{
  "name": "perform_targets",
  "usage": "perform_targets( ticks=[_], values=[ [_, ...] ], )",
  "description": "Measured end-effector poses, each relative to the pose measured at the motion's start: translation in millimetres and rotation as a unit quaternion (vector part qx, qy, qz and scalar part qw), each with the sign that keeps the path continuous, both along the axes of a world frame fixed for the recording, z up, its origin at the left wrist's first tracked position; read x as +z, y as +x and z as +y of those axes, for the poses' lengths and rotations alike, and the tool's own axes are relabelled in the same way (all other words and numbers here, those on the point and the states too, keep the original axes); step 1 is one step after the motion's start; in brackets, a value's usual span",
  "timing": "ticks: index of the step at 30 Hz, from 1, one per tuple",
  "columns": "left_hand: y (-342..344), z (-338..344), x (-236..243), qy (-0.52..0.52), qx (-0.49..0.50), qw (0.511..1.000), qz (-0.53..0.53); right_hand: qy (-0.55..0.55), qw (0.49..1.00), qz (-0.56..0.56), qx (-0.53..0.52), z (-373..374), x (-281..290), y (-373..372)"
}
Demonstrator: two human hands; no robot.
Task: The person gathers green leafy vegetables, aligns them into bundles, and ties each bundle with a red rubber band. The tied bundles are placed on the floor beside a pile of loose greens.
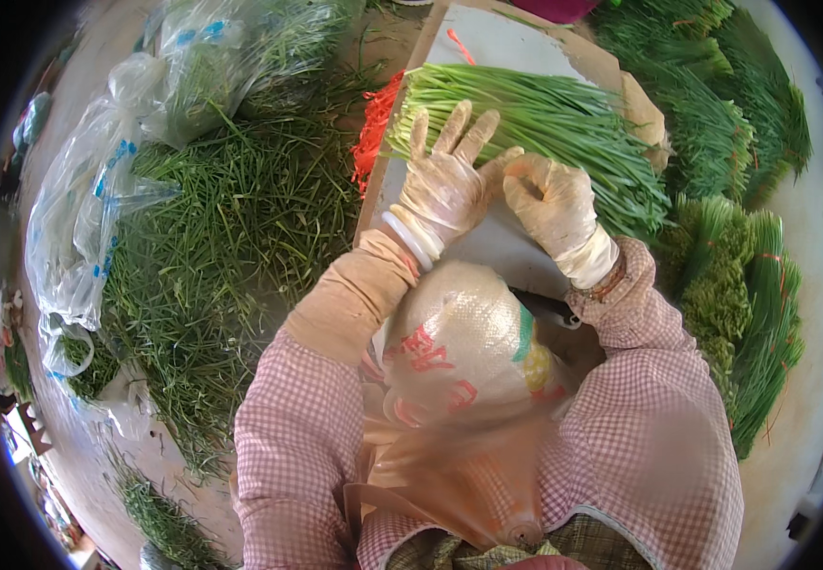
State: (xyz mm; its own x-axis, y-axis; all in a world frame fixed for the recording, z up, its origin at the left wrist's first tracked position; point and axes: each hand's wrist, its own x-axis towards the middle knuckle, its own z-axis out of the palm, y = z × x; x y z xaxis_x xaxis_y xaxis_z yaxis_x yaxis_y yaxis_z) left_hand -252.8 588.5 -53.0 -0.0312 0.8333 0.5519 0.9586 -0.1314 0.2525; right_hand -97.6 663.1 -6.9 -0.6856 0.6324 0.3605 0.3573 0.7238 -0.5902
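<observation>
A bunch of long green leafy stems [565,109] lies across a pale board [511,242]. My left hand [444,185], in a stained translucent glove, rests on the near side of the bunch with its fingers spread. Beside it, my gloved right hand [552,214] is closed, fingertips pinched close to my left thumb; whatever they hold is hidden. Red ties [374,128] hang at the board's left edge, and one red strand [461,46] lies on the board above the bunch.
Loose green cuttings [212,218] and clear plastic bags [74,233] cover the left side. Tied green bundles [763,323] and more piles [696,104] line the right. A printed woven sack [454,323] sits below the board, with a dark object [549,309] partly hidden beside it.
</observation>
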Motion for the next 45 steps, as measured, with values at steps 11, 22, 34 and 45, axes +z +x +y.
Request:
perform_targets(
  ticks=[11,22,34,45],
  values=[
    [2.3,4.1,-11.6,0.041,-0.013,0.997,-0.070,-0.173,0.974,-0.139,0.042,185.3,27.8,-103.4],
    [-0.8,-2.4,-0.1,-0.010,-0.011,0.999,-0.030,0.011,0.939,-0.339,-0.055,215.6,-24.1,-134.1],
    [9.2,-34.6,27.9,-0.036,0.049,0.998,0.013,-0.327,0.939,0.104,0.025,102.9,-36.1,-26.3],
    [21.0,-75.2,50.6,0.030,0.055,0.998,-0.019,-0.400,0.898,0.149,0.107,57.9,-24.8,-37.4]
  ],
)
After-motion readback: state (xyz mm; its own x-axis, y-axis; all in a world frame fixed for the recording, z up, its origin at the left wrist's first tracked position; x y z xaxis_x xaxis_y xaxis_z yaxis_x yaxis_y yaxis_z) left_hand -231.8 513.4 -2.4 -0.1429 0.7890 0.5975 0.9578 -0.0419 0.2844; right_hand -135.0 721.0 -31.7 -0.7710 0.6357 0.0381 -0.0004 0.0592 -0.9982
